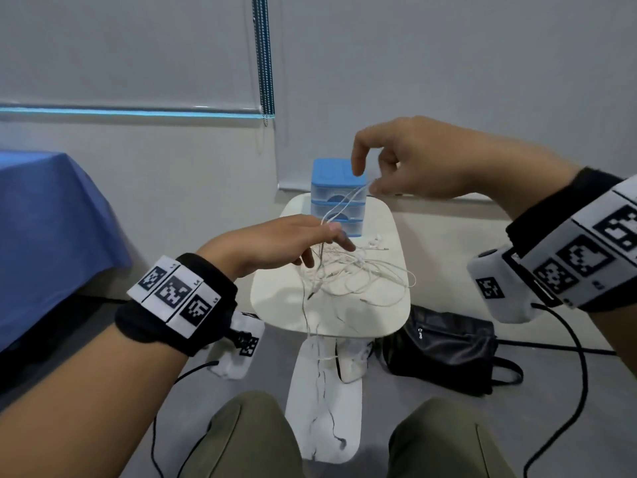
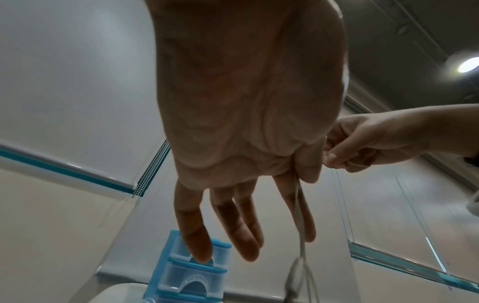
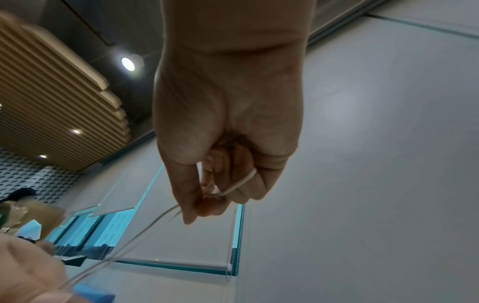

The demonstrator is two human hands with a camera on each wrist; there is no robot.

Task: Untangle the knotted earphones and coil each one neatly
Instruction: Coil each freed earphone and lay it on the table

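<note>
Head view shows us the earphones (image 1: 348, 274) as a loose white tangle on the table (image 1: 275, 298), in front of the drawers (image 1: 339, 198), with some strands trailing over the near edge. Two strands rise from the heap to our hands. Our left hand (image 1: 272, 243) hovers over the tangle with fingers (image 2: 194, 221) held straight, while its thumb and forefinger pinch the cord (image 2: 298, 205) that hangs down along the palm. Our right hand (image 1: 413, 157) is higher, above the drawers, fingers curled, pinching the same strands (image 3: 145, 231) between thumb and fingertips. A black bag (image 1: 441, 346) sits on the floor right of the table, and a blue cloth (image 1: 48, 229) lies far left
</note>
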